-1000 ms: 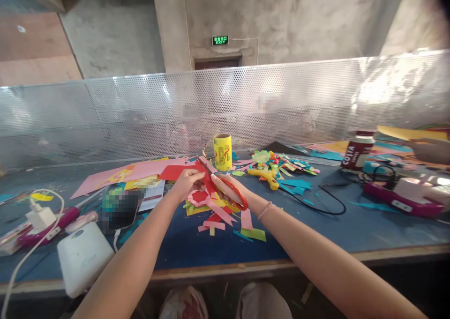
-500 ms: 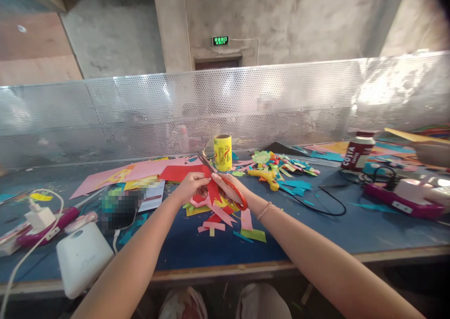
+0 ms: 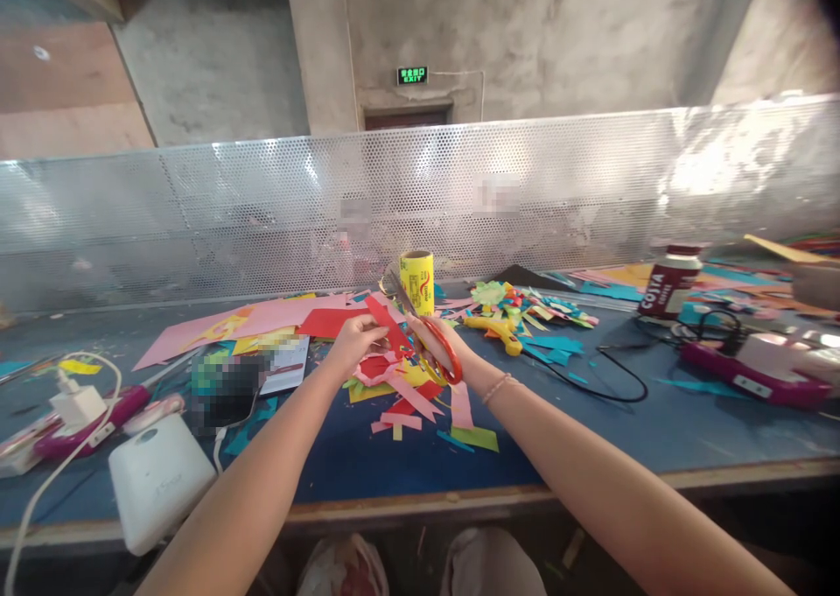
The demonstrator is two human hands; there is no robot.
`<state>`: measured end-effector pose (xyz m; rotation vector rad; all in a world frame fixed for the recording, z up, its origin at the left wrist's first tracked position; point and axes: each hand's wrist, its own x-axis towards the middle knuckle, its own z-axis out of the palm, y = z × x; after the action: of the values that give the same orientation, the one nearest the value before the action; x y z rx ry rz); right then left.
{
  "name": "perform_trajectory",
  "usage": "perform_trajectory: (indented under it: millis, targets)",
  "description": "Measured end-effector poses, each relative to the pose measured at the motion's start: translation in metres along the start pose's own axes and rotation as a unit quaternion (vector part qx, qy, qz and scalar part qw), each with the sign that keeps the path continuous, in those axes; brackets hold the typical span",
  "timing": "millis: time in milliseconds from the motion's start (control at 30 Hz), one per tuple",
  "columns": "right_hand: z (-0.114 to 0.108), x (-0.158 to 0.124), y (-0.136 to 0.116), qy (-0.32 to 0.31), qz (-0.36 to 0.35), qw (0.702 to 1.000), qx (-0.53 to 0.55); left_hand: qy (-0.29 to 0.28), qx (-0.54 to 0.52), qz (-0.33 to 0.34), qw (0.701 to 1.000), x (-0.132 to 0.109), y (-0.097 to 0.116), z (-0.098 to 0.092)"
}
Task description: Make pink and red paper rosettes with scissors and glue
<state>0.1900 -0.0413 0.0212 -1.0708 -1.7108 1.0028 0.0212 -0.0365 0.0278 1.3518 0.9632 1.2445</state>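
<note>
My left hand [image 3: 355, 345] pinches a strip of red paper [image 3: 388, 323] that slants across between my two hands. In my right hand [image 3: 438, 340] are scissors [image 3: 449, 361] with orange-red handles, their blades pointing up and away, just right of the strip. Under my hands lies a heap of paper scraps [image 3: 410, 395] in pink, red and yellow. Behind the scissors' blades stands a yellow tape roll [image 3: 423, 283]. A larger red sheet [image 3: 323, 320] rests left of my left hand on pink paper [image 3: 262, 316].
A yellow glue gun [image 3: 502, 333] with a black cord lies at right, near colourful scraps [image 3: 557, 307]. Farther right are a Costa bottle [image 3: 670, 283] and a purple power strip [image 3: 754, 377]. At left sit a phone [image 3: 285, 367] and a white box-shaped device [image 3: 161, 482]. A perforated metal screen [image 3: 262, 220] closes the back.
The scissors have come away from the red paper and shifted slightly right, blades now steeper. My left hand has moved a little left, with the red strip turned to a slant.
</note>
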Motion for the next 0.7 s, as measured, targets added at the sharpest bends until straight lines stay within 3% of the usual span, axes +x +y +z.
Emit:
perform_trajectory:
  millis: [100,167,267,400,567,700]
  targets:
    - [-0.001,0.004,0.001,0.008,0.001,0.997,-0.072,0.014,0.037,0.01,0.999,0.001,0.0,0.0]
    - [-0.004,0.007,0.005,0.031,-0.001,0.986,-0.166,0.042,0.087,-0.019,0.995,0.002,-0.001,-0.001]
    - [-0.014,0.009,0.012,0.053,-0.015,0.944,-0.326,0.074,0.174,-0.055,0.98,0.005,-0.004,-0.006]
    - [-0.029,0.005,0.016,0.006,-0.018,0.904,-0.427,0.089,0.255,-0.016,0.963,0.011,-0.012,-0.016]
    - [-0.032,-0.002,-0.013,0.09,-0.113,0.924,-0.355,0.132,0.262,0.013,0.956,0.014,-0.016,-0.025]
    - [-0.028,-0.016,-0.069,0.103,-0.204,0.965,-0.13,0.14,0.245,0.026,0.959,0.016,-0.019,-0.025]
